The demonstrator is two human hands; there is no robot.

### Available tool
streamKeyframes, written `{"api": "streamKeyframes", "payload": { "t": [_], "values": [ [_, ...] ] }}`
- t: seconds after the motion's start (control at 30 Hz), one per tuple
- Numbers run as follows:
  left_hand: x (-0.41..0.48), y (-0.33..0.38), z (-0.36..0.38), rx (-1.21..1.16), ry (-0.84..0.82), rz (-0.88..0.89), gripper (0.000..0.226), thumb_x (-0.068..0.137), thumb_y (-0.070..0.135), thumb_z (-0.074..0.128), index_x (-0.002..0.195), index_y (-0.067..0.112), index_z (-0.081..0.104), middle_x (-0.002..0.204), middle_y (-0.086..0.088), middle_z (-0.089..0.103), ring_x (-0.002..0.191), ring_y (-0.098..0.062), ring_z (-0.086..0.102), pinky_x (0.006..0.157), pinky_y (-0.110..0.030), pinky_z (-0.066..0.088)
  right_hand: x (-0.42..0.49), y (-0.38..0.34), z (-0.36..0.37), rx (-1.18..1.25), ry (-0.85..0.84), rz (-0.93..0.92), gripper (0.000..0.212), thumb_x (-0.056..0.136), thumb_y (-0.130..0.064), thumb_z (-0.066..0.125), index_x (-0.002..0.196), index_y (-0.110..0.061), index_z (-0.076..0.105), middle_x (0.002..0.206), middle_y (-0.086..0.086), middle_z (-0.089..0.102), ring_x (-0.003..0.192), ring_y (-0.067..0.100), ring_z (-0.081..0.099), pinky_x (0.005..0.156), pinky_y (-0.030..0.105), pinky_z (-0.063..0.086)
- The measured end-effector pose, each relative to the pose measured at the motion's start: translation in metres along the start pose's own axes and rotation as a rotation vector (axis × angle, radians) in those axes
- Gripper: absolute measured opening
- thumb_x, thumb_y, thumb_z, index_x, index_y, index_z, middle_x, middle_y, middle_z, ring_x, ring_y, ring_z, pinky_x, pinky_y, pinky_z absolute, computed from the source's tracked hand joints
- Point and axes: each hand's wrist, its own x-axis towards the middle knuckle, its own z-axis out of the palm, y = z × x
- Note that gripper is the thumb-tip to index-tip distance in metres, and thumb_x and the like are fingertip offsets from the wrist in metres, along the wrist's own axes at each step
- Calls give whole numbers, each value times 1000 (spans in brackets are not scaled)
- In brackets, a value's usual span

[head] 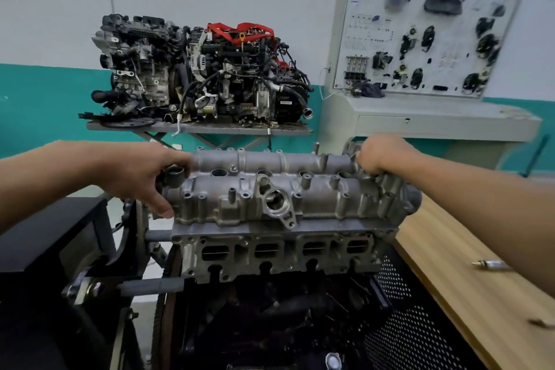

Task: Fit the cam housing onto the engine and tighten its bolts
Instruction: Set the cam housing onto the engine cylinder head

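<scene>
The grey cast-aluminium cam housing [300, 189] lies across the top of the engine's cylinder head [279, 252], which sits on a stand in front of me. My left hand [141, 174] grips the housing's left end, thumb down its front face. At the far right end, my right hand [381, 156] is closed over the top rear corner of the housing. Whether the housing sits fully down on the head is hard to tell. No bolts or wrench are visible in either hand.
A wooden bench [468, 273] runs along the right with a small metal tool [489, 264] on it. A black box [51, 234] stands to the left. Behind are two engines on a table [198, 128] and a grey electrical training board [420, 33].
</scene>
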Motion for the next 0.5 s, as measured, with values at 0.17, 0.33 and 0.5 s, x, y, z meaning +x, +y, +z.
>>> {"api": "streamKeyframes", "payload": {
  "t": [0.17, 0.33, 0.5],
  "values": [
    [3, -8, 3, 7, 35, 8, 71, 48, 71, 85, 98, 74, 36, 88, 26, 66, 78, 12, 60, 58, -9, 41, -2, -2, -3, -89, -57, -45, 23, 86, -9, 52, 65, -18, 46, 75, 6, 51, 81, 32, 57, 72, 35, 53],
    [10, -29, 12, 0, 94, -19, 80, 29, 98, 62, 100, 67, 42, 82, 28, 66, 68, 11, 62, 58, -19, 49, 3, -2, -2, -106, -83, -83, 23, 81, -7, 51, 61, -17, 47, 72, 4, 52, 78, 30, 58, 78, 37, 57],
    [13, -43, 16, 94, 154, -21, 78, 33, 101, 60, 100, 66, 43, 82, 40, 61, 58, 15, 58, 50, -4, 42, 2, -1, 0, -135, -70, -116, 14, 81, -8, 51, 73, -17, 58, 91, 7, 63, 84, 30, 60, 82, 39, 58]
  ]
}}
